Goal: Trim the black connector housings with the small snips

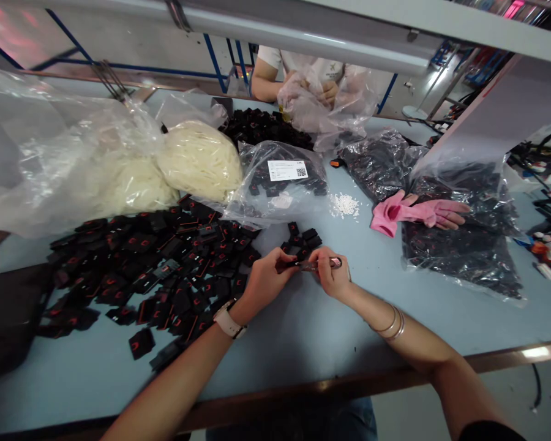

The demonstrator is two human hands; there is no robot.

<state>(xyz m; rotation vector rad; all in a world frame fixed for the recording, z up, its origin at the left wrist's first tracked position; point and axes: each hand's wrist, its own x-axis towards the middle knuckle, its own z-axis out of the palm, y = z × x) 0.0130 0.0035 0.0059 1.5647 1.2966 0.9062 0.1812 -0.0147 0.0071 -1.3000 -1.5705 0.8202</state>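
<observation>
My left hand (272,277) pinches a small black plastic connector housing (286,264) near the front middle of the table. From the right, my right hand (332,273) is closed around a slim, shiny tool (334,263), perhaps tweezers, whose tip points at the housing. Fingers hide part of both, so contact between tip and housing is unclear. Just beyond my hands lies a small group of black housings (309,235). To the left spreads a large heap of similar black housings (165,263) with red-orange parts. A small pile of white pieces (345,206) lies farther back.
Clear bags of cream-coloured pieces (202,160) and a labelled bag of black parts (282,184) stand behind the heap. Pink gloves (413,212) lie on bagged parts at right. A black bin (13,318) sits left. Opposite, another person (269,76) handles a plastic bag.
</observation>
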